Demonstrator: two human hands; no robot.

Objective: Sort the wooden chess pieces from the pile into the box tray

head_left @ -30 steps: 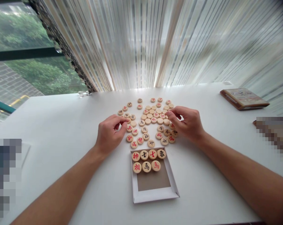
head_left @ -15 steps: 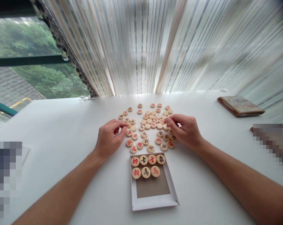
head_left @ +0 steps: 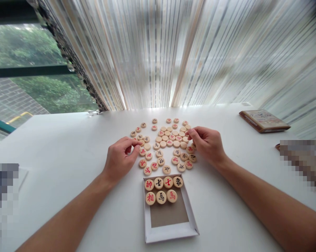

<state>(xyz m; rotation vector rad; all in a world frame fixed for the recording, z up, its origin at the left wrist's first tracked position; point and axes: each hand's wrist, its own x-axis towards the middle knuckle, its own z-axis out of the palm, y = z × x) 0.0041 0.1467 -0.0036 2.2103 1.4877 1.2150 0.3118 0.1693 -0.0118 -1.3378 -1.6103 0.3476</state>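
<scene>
Several round wooden chess pieces [head_left: 166, 142] with red or black characters lie scattered on the white table [head_left: 69, 147]. My left hand [head_left: 120, 158] rests at the left edge of the scatter, its fingers curled and thumb and forefinger pinched at a piece. At the right edge, my right hand [head_left: 207, 144] has its fingertips pinched together over the pieces. What either pinch holds is not clear. Near me, a shallow white box tray [head_left: 169, 227] holds several pieces in two rows at its far end.
A flat brown box [head_left: 264, 120] lies at the far right of the table. Striped curtains hang behind the table's far edge, with a window to the left. Blurred patches sit at the left and right edges of the view.
Both hands stay pinched at the scatter's edges, the right one now nearer the far pieces. The view has tilted, so everything sits slightly lower in the picture.
</scene>
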